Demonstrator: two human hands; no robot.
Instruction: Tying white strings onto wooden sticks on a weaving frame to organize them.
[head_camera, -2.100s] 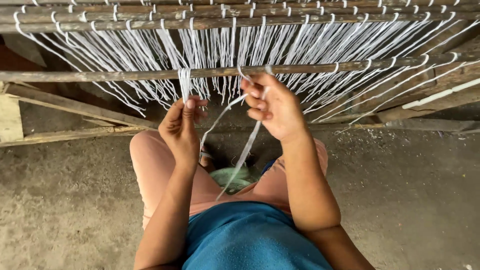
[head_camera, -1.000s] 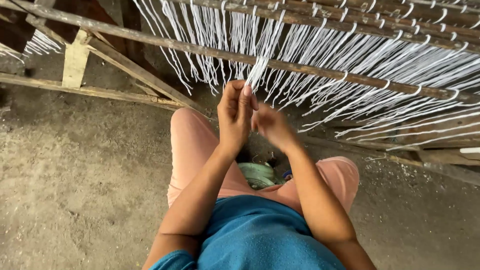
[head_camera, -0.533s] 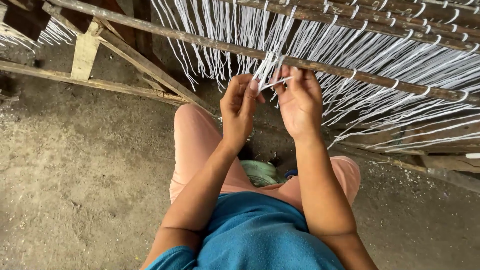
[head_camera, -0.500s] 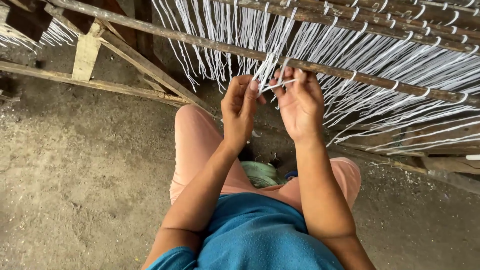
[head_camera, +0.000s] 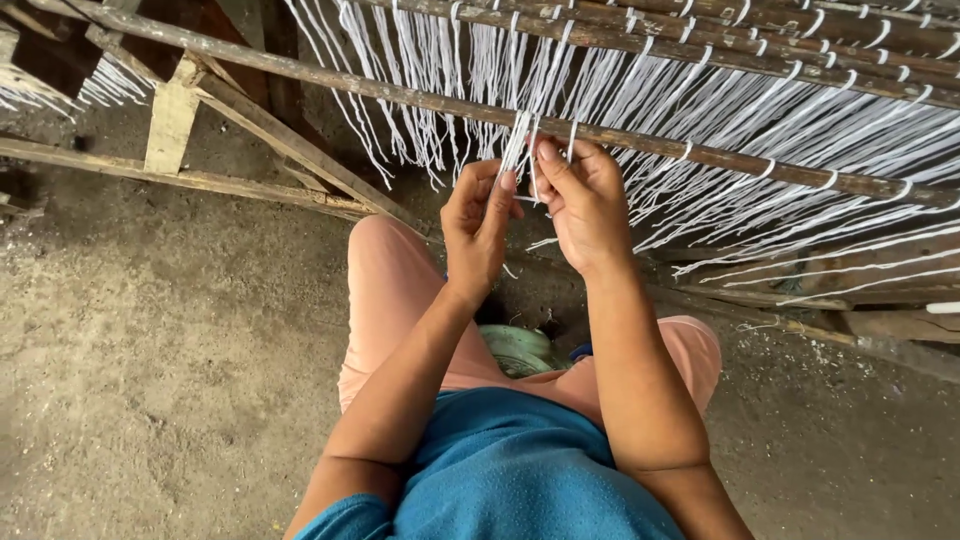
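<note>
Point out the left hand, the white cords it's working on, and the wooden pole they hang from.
Left hand (head_camera: 478, 228), head view, on the palm.
White cords (head_camera: 519, 145), head view, on the pinched bundle.
Wooden pole (head_camera: 330, 83), head view, on a bare stretch.

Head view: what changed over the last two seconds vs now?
Both hands rose from slack strands hanging below the wooden bar to the bar itself. The left hand and right hand closed in together and now pinch white strings right at it. The camera also swung left. Unchanged: the person sits at the frame, strings draped over the bars.
</note>
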